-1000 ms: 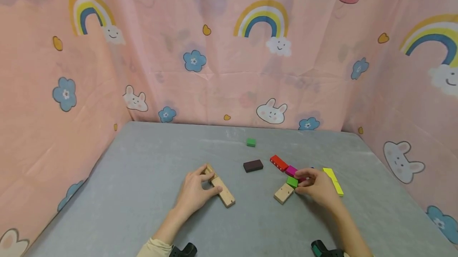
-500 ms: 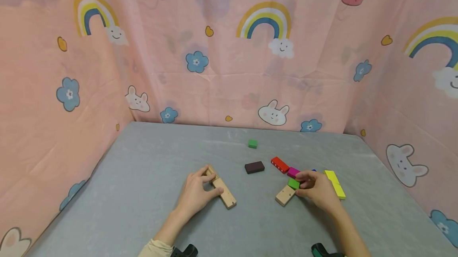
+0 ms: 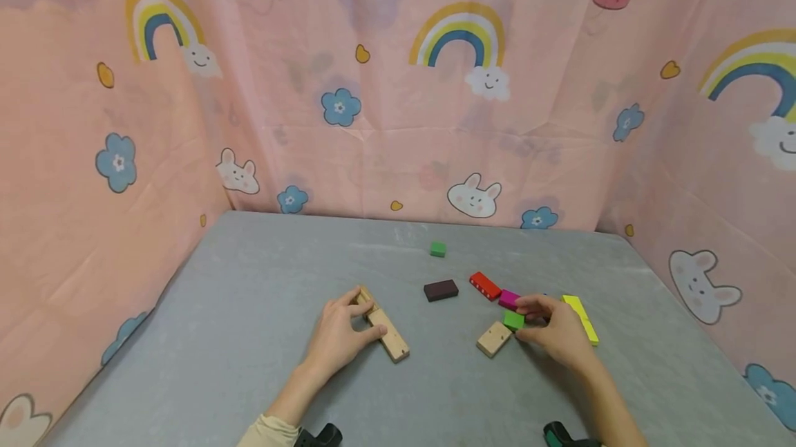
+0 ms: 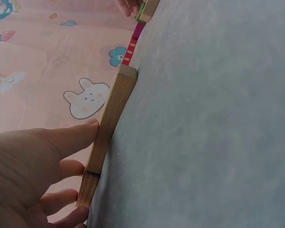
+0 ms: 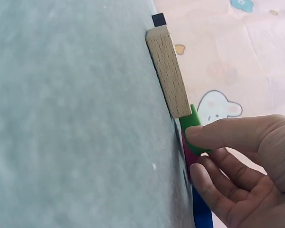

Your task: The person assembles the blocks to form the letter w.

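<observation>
On the left, my left hand (image 3: 336,336) holds two plain wooden blocks lying end to end, a long one (image 3: 390,336) and another (image 3: 365,298) behind it. The thumb lies against the side of the long block in the left wrist view, and the other fingers curl by the far one. My right hand (image 3: 553,326) pinches a small green block (image 5: 192,130) between thumb and fingers. Just left of that green block lies a drilled wooden block (image 3: 494,339). A magenta block (image 3: 508,298) sits behind it, partly covered by the fingers, touching a red block (image 3: 485,286) with white dots.
A dark brown block (image 3: 441,290) lies between the hands, with a second green block (image 3: 438,249) farther back. Yellow blocks (image 3: 578,316) stretch to the right of my right hand. A blue block (image 5: 203,209) shows beneath the fingers. Patterned pink cloth (image 3: 385,150) walls the grey table.
The green block in my right hand has shifted slightly right, away from the drilled wooden block. My left hand and its wooden blocks stay in place.
</observation>
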`<state>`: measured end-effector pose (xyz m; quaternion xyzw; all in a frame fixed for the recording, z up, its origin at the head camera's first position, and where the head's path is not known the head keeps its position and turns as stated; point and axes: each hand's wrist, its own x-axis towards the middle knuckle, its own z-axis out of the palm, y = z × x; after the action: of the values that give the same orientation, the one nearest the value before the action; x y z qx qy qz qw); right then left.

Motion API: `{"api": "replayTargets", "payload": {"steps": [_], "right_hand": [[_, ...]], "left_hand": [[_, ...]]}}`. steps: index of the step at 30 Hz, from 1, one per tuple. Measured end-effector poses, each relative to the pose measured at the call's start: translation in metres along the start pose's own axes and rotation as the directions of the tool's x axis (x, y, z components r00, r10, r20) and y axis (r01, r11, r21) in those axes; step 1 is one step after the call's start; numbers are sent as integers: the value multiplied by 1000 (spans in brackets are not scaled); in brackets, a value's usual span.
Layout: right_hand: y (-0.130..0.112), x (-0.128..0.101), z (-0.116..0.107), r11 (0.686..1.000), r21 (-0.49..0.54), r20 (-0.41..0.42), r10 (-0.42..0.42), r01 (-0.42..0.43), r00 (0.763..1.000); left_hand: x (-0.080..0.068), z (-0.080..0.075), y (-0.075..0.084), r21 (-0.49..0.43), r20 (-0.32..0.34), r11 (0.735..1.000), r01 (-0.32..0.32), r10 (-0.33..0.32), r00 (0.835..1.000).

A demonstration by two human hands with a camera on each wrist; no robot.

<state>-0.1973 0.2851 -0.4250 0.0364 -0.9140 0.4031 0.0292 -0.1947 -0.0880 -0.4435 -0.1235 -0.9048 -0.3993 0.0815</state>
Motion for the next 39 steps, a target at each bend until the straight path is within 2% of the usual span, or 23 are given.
{"api": "replayTargets", "payload": {"steps": [6,10,14,17,21,24,28,31,36,39], "right_hand": [[-2,-2,-4,999,23,-31,-32,33,999],[-9,-6,-5,992,113,-17,-53,54,998],[-29,-13,1,969,233,21,-88,81,996],[-46,-18,10,942,331,71,-79,52,994],[-61,-22,22,899,437,146,-37,-31,989],[-69,-23,29,875,480,183,-29,-64,983],[-76,-23,40,862,501,222,-42,-77,974],[-81,-20,51,868,491,266,-71,-71,961],[-88,-13,68,897,438,375,-116,-65,920],[-90,-9,73,910,408,416,-112,-75,902]], "left_hand": [[0,0,0,15,-3,1000,6,-6,1000],[1,1,0,25,1,1000,5,-5,1000],[1,1,-1,26,-2,1000,2,-2,1000],[1,1,-1,27,-8,1000,1,-1,1000],[1,1,-2,27,-11,1000,4,-3,1000],[0,1,-3,21,-12,1000,0,0,1000],[0,1,-3,15,-16,1000,-8,8,1000],[-1,1,-3,18,-17,1000,-9,9,1000],[0,0,-2,17,-24,1000,-17,17,1000],[1,0,-2,15,-24,1000,-13,13,1000]]}}
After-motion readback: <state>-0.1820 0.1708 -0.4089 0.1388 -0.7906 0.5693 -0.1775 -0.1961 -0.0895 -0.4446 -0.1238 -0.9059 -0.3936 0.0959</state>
